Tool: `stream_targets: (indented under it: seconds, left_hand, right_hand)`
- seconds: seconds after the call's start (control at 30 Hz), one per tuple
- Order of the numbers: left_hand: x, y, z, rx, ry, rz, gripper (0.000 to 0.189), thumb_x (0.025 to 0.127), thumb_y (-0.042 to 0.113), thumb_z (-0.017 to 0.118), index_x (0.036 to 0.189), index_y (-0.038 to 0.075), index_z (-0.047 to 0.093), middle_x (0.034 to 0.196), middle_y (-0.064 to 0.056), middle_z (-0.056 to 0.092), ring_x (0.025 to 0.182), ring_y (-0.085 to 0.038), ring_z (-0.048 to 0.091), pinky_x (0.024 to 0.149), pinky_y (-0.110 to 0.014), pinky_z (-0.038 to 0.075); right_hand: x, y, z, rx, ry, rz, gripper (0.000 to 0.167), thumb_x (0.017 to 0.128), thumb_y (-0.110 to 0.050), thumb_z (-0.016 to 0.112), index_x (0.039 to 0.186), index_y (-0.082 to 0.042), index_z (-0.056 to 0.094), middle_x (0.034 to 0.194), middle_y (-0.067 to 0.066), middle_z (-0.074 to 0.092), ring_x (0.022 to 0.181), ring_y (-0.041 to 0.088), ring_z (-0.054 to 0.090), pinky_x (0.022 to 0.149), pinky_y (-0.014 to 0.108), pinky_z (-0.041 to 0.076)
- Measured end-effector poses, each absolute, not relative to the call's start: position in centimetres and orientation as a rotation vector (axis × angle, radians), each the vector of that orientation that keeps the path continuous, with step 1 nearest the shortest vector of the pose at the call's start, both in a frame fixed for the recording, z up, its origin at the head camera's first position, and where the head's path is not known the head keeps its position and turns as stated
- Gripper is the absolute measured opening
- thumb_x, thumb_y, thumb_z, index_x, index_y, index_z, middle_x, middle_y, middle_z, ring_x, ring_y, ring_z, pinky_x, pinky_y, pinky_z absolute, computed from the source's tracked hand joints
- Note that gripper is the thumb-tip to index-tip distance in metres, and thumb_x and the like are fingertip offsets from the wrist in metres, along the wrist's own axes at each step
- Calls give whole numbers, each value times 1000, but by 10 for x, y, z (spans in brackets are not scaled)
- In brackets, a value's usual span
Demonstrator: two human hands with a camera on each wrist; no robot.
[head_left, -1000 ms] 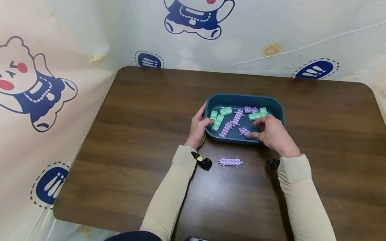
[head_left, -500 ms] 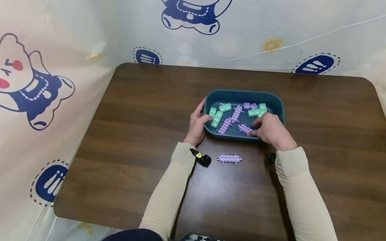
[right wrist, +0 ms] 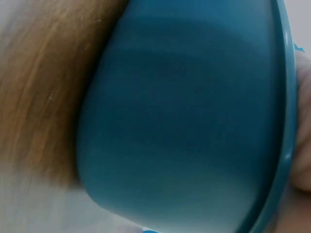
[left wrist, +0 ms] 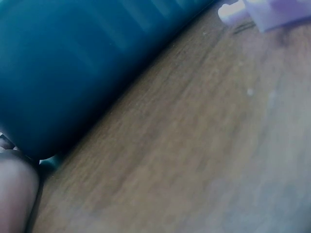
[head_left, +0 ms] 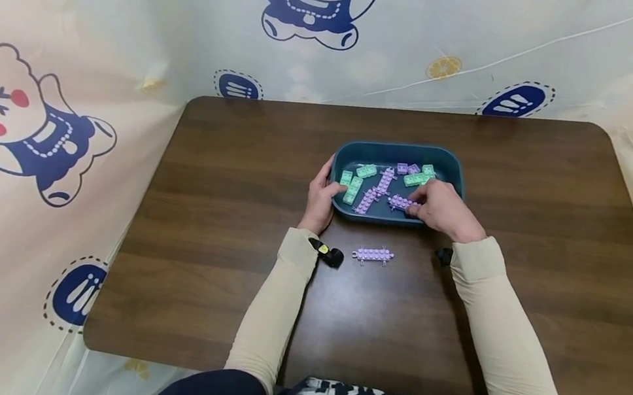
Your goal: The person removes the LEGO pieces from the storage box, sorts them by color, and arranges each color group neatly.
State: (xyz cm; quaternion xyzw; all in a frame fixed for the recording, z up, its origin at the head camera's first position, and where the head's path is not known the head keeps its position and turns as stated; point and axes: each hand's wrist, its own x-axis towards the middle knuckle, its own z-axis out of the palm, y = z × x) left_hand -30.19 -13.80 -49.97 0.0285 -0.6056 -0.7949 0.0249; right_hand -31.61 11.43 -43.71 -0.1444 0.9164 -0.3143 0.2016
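A teal plastic tray [head_left: 395, 220] holds purple and green building blocks. My left hand [head_left: 322, 199] grips its left end, the thumb over the rim and the fingers along the outer wall. Inside the tray, toward the front right, my right hand [head_left: 442, 210] pinches a long purple building block [head_left: 397, 202] with small side pegs; its right end is hidden by the fingers. Another purple block strip [head_left: 373, 254] lies on the table in front of the tray. In the right wrist view the tray's outer wall [right wrist: 180, 111] covers most of the frame, and only part of the hand shows beyond the rim.
Green blocks [head_left: 353, 191] lie at the tray's left side, with another green block [head_left: 415, 179] at the back right. A joined purple strip [head_left: 366, 200] lies between them. The brown wooden table [head_left: 218, 225] extends around the tray, with a printed curtain [head_left: 184, 23] behind.
The right hand's fingers have shifted slightly at the purple block, and more of the block shows now. The left hand keeps its hold on the tray. The whole head view has drifted a little.
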Motion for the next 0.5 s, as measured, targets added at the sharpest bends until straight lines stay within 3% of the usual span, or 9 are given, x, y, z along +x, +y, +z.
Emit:
stream_targets:
  seconds: [0.23,0.5]
  left_hand:
    - [-291,-134,-479,102,-1880,-2464,72,84,-10,51,151,5,31,155,-10,32,137,-32,34,99,-33,40]
    - [-292,-134,-479,96,-1849,-2493,71,85,-12,49,152,4,30,156,-12,30,138,-32,32,99,-33,40]
  right_hand:
    - [-315,116,-440,-483,2611,-919,25,89,-13,69,110,0,72,108,14,58,99,29,47,82,43,47]
    - [-315,117,-443,-501,2657,-926,27,89,-14,68,112,0,69,107,13,56,96,28,50,83,42,49]
